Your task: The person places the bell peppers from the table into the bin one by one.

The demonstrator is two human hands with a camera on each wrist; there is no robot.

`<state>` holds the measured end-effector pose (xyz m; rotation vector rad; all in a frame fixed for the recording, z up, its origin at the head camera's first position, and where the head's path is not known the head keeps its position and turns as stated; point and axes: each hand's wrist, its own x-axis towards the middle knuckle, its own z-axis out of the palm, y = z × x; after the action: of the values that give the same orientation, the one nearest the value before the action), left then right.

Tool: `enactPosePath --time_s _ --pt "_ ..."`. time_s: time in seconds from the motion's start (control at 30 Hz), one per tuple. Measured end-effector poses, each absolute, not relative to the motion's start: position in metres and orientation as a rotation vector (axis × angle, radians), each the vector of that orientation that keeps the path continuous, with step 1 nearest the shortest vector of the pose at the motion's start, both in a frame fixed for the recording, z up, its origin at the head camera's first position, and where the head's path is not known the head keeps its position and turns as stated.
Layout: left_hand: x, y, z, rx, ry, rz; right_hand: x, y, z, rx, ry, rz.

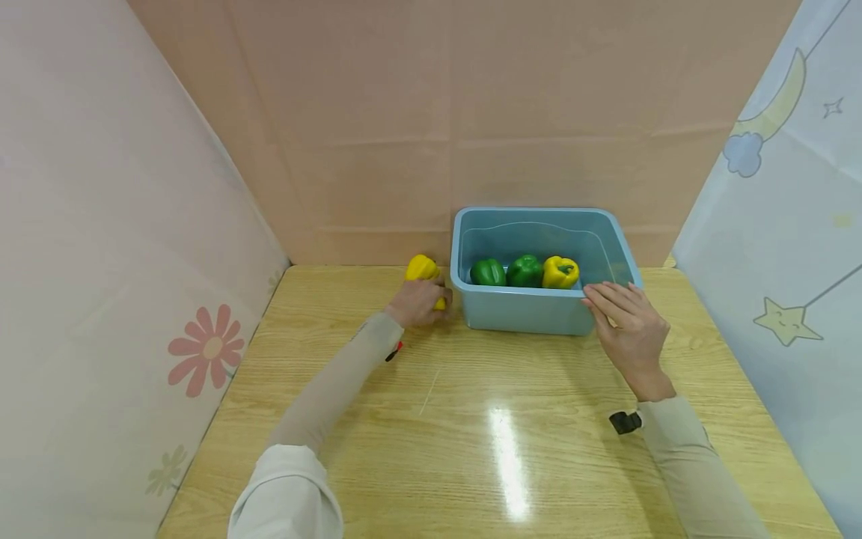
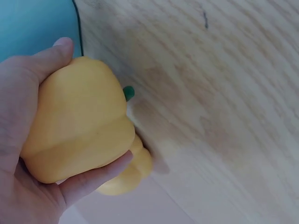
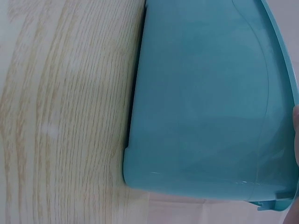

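My left hand (image 1: 420, 301) grips a yellow bell pepper (image 2: 79, 121) with a green stem, just left of the blue plastic bin (image 1: 532, 311). Thumb and fingers wrap its sides in the left wrist view. Beyond it on the tabletop lies a second yellow bell pepper (image 1: 422, 266), partly hidden by the first in that view. Over at the bin's front right corner, my right hand (image 1: 629, 326) holds the rim, fingers over the edge and thumb outside. Inside the bin sit two green bell peppers (image 1: 488, 272) and a yellow bell pepper (image 1: 560, 272) in a row.
A wooden table (image 1: 431, 449) carries everything. The bin stands near its back edge, close to a tan backdrop (image 1: 350, 150). Printed cloth walls rise on the left (image 1: 135, 224) and right (image 1: 795, 224).
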<state>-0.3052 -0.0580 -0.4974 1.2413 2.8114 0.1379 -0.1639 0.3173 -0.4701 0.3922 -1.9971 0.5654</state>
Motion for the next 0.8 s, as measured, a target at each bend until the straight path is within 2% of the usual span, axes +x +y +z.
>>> enactPosePath --time_s 0.8 --pt "-0.299 -0.071 -0.473 1.157 2.844 0.289 -0.163 0.316 -0.468 0.4 -1.996 0.571"
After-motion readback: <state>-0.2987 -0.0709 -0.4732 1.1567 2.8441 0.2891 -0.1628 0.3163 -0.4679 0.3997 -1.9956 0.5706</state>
